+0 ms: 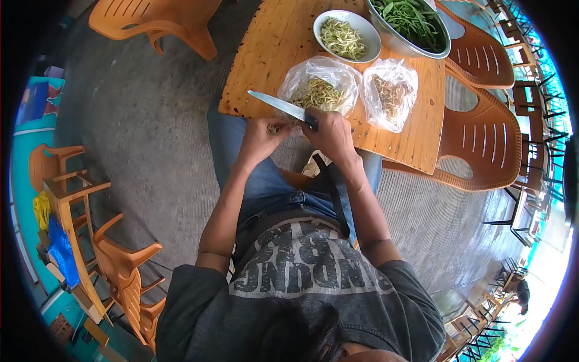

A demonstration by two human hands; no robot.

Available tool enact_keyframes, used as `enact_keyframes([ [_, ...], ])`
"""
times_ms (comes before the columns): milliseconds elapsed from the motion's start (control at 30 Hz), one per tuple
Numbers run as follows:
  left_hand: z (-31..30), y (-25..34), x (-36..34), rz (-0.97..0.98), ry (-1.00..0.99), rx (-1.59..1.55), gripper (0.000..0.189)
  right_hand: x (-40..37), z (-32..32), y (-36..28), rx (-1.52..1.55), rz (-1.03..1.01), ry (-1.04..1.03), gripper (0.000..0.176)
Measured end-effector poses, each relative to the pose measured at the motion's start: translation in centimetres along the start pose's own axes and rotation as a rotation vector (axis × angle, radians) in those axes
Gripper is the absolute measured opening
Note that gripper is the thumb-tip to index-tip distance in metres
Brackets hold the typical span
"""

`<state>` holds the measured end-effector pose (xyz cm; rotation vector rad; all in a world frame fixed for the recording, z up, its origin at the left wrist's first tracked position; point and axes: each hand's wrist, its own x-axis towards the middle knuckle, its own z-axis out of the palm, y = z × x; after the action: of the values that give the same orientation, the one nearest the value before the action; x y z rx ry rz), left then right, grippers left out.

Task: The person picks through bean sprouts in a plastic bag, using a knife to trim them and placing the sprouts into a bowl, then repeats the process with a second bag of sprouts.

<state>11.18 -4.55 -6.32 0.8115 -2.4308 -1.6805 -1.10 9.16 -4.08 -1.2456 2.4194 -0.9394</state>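
My right hand (333, 137) grips a kitchen knife (279, 105) by its black handle, the blade pointing left over the table's near edge. In my left hand (263, 142), the fingers are pinched on a few bean sprouts (274, 128), just below the blade. Right beyond the hands, a clear plastic bag (295, 73) lies open with yellowish bean sprouts inside. Beside it on the right stands a second clear bag (395, 122) holding brownish scraps. Farther back, a white bowl (374, 46) contains pale bean sprouts.
A metal basin (398, 41) of green vegetables stands at the back right of the wooden table (253, 67). Orange plastic chairs flank the table, one chair (482, 139) at the right and another chair (175, 27) at the back left. More furniture lines both sides.
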Motion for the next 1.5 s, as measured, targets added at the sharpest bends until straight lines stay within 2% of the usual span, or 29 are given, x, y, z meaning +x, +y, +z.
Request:
enact_keyframes([
  [67, -0.1, 0.0, 0.0, -0.030, 0.002, -0.046, 0.025, 0.0, 0.1, -0.1, -0.011, -0.008, 0.002, 0.018],
  [167, 0.1, -0.6, 0.0, -0.020, 0.049, -0.095, 0.025, 0.0, 0.3, 0.4, 0.132, 0.009, 0.054, 0.017],
  [267, 0.0, 0.7, -0.2, -0.202, 0.060, -0.406, 0.024, 0.1, -0.6, -0.1, 0.268, 0.089, 0.097, 0.020],
  [367, 0.0, 1.9, -0.2, -0.180, 0.065, -0.721, 0.020, 0.1, -1.0, -0.5, 0.417, 0.180, 0.158, 0.020],
  [467, 1.1, 3.0, 0.0, -0.134, 0.101, -0.846, 0.017, 0.1, -0.5, -1.2, 0.428, 0.196, 0.305, 0.020],
  [567, 2.1, 3.6, 0.5, -0.193, 0.127, -0.923, 0.019, 0.0, 0.0, -1.5, 0.376, 0.136, 0.398, 0.020],
  [667, 2.5, 3.5, 1.1, -0.190, 0.135, -1.060, 0.020, 0.0, 0.3, -1.2, 0.383, 0.084, 0.434, 0.020],
  [800, 2.8, 4.1, 1.6, -0.220, 0.130, -1.172, 0.020, -0.2, 0.1, -1.0, 0.399, 0.127, 0.383, 0.019],
  [867, 2.8, 4.7, 1.4, -0.188, 0.126, -1.135, 0.021, -0.2, 0.0, -1.0, 0.462, 0.187, 0.363, 0.017],
  [967, 3.2, 4.7, 1.4, -0.133, 0.111, -1.077, 0.020, 0.0, 0.4, -1.0, 0.790, 0.201, 0.420, 0.014],
  [1067, 3.4, 4.0, 1.6, -0.115, 0.100, -1.106, 0.018, 0.2, 0.3, -0.6, 0.915, 0.229, 0.345, 0.012],
  [1167, 3.1, 4.2, 1.6, -0.121, 0.105, -1.083, 0.016, 0.1, -0.4, -0.9, 0.925, 0.303, 0.219, 0.013],
  [1267, 2.8, 3.9, 1.8, -0.093, 0.100, -1.008, 0.017, 0.2, 0.2, 0.2, 0.858, 0.240, 0.197, 0.017],
  [1500, 1.4, 4.2, 2.2, -0.159, 0.167, -0.914, 0.017, 0.5, 0.5, 1.1, 0.756, 0.154, 0.251, 0.022],
])
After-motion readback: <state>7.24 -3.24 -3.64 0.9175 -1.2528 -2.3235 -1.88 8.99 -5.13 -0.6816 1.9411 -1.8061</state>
